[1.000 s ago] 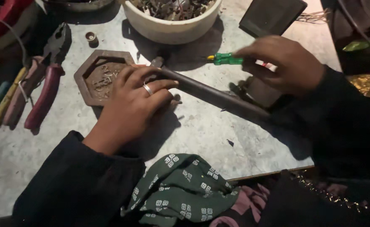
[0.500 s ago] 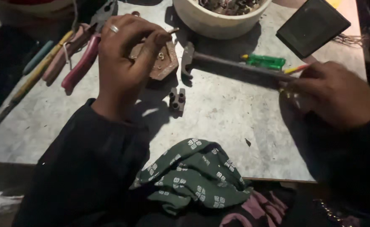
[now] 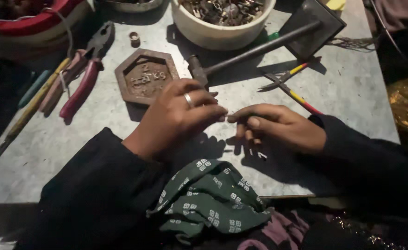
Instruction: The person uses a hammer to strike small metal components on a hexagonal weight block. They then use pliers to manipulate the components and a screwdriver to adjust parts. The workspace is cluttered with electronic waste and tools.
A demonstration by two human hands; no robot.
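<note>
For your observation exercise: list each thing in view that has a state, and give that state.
Left hand: fingertips pinched, meeting right hand.
Right hand: fingers curled, pinching something small.
Hammer: lying flat, unheld.
Pliers: lying, jaws shut.
Bowl: upright, full.
Hexagonal tray: upright, nearly empty.

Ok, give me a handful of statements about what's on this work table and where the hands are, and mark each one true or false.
1. The left hand and right hand meet fingertip to fingertip above the table. True.
2. The hammer is held in the right hand. False: it lies on the table, its head beside the hexagonal block, with neither hand on it.
3. The left hand wears a ring. True.
4. The pink-handled pliers lie right of the hammer. False: they lie at the left, beyond the hexagonal block.
5. The white bowl is empty. False: it holds a heap of small metal pieces.
</note>
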